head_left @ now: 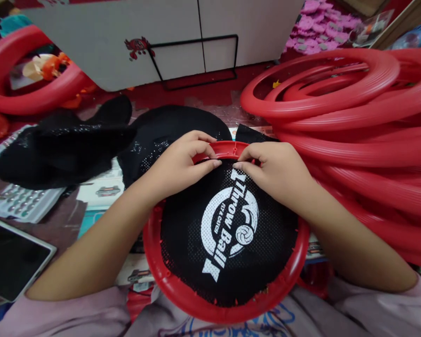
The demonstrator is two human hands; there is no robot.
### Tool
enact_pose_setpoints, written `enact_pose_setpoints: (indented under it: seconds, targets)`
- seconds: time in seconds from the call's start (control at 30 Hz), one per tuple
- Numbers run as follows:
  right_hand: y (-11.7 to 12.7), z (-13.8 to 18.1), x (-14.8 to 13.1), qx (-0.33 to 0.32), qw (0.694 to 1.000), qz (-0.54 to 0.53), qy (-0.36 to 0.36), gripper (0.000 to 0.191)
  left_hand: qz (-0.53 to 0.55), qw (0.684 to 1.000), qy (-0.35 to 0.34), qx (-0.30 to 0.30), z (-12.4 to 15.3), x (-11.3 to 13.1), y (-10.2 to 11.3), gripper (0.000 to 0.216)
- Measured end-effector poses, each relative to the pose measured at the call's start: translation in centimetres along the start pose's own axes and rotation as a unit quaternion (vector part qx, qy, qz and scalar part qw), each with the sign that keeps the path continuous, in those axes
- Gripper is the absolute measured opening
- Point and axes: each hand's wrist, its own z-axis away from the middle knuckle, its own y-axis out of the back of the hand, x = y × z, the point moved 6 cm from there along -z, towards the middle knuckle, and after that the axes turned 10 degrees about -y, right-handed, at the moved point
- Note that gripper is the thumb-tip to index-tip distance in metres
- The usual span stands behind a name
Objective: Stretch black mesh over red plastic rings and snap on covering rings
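A red plastic ring [187,299] lies in front of me, its near side against my shirt. Across it stretches a round black mesh fabric [182,238] with a white "Throw Ball" print. Small red pegs on the ring stick up along the fabric's edge. My left hand [192,157] pinches the far edge of the mesh, its fingers over the ring's rim. Close to its right, my right hand [266,161] pinches the same edge with thumb and fingertips. Between the two hands a short stretch of bare red rim shows. The fingers hide part of the mesh edge.
Red rings [337,112] are piled high on the right. Black mesh pieces [171,126] lie behind the ring and to the left. A phone or tablet [16,257] rests at the lower left, near a clear tray [26,201]. A white board [168,28] stands at the back.
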Motion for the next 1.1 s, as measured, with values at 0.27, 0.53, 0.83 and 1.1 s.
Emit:
enact_pose_setpoints:
  seconds: [0.27,0.53,0.83,1.1]
  targets:
    - [-0.8,-0.8,1.3,0.016,0.998,-0.030,-0.055,0.012,0.130,0.981,0.147,0.004,0.3,-1.8,-0.6,0.020]
    - [-1.1,-1.1,1.6,-0.015,0.997,0.004,-0.080,0.019,0.127,0.975,0.180,0.020,0.4,-2.5,-1.0,0.018]
    - [-1.7,-1.5,1.9,-0.076,0.994,-0.026,-0.079,0.024,0.096,0.981,0.170,0.017,0.5,-3.0,-1.2,0.018]
    - [-1.8,-1.4,1.9,-0.077,0.993,-0.031,-0.079,0.025,0.076,0.984,0.163,0.014,0.1,-3.0,-1.5,0.019]
